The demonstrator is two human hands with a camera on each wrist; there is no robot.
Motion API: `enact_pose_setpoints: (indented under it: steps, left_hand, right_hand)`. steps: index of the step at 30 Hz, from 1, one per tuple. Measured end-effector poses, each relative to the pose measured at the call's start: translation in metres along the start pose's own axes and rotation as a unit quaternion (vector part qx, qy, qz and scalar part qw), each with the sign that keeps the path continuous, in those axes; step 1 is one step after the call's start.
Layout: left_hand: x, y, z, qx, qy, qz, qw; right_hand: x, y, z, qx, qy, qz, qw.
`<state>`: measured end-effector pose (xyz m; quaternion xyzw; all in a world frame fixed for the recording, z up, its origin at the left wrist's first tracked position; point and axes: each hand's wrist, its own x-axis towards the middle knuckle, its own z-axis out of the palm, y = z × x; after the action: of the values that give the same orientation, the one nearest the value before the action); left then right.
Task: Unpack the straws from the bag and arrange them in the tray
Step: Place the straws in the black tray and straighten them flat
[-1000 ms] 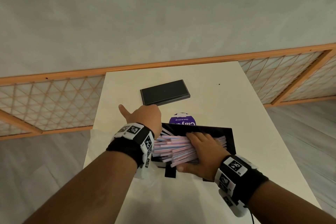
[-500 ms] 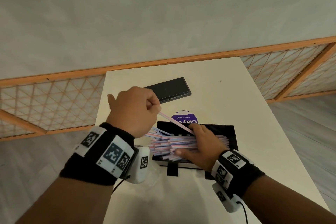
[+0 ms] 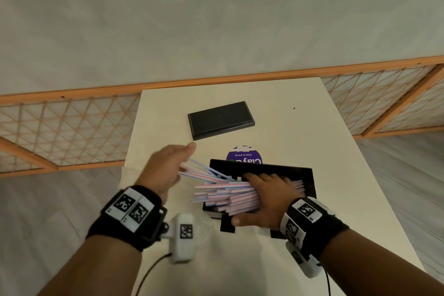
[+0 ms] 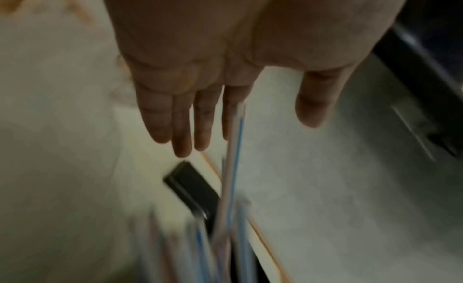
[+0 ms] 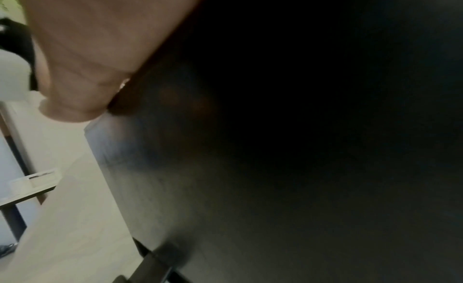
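Note:
A thick bundle of pink, white and blue striped straws (image 3: 223, 196) lies in a black tray (image 3: 310, 175), its ends sticking out over the tray's left side. My right hand (image 3: 245, 199) grips the bundle, fingers over the top and thumb at the near side. The right wrist view is mostly dark and shows only my thumb (image 5: 75, 89). My left hand (image 3: 182, 163) hovers left of the tray with straight fingers (image 4: 180, 129). A few loose straws (image 3: 201, 172) fan out beside its fingertips, blurred in the left wrist view as loose straws (image 4: 233, 158).
A second flat black tray (image 3: 219, 119) lies farther back on the cream table (image 3: 312, 132). A round purple sticker (image 3: 243, 157) shows behind the near tray. Crumpled clear plastic (image 3: 131, 175) lies at the table's left edge. An orange lattice screen (image 3: 72, 127) stands behind.
Half a second ago my left hand pinched one straw and held it up; now its fingers are straight and lower, with loose straws beside them. My right hand stayed on the bundle.

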<state>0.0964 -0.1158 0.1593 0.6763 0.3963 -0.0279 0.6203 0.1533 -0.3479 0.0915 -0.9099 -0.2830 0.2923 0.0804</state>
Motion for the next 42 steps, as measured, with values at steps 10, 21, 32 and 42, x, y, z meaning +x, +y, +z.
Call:
enact_pose_setpoints:
  steps: [10,21,32,42]
  left_hand:
    - [-0.007,-0.029,0.036,0.01,0.018,0.1,0.995]
    - [-0.001,-0.033,0.024,0.186,0.119,0.15,0.964]
    - [0.0,-0.011,0.032,0.498,0.045,0.209,0.84]
    - [-0.026,0.025,0.016,0.397,0.109,0.317,0.854]
  right_hand:
    - [0.013,-0.025,-0.006,0.016,-0.019,0.003,1.0]
    - [0.012,-0.028,-0.002,0.006,-0.017,-0.001,1.0]
    - [0.009,-0.03,-0.002,0.023,0.018,0.004,1.0]
    - [-0.007,-0.023,-0.013,0.084,0.073,-0.026,0.993]
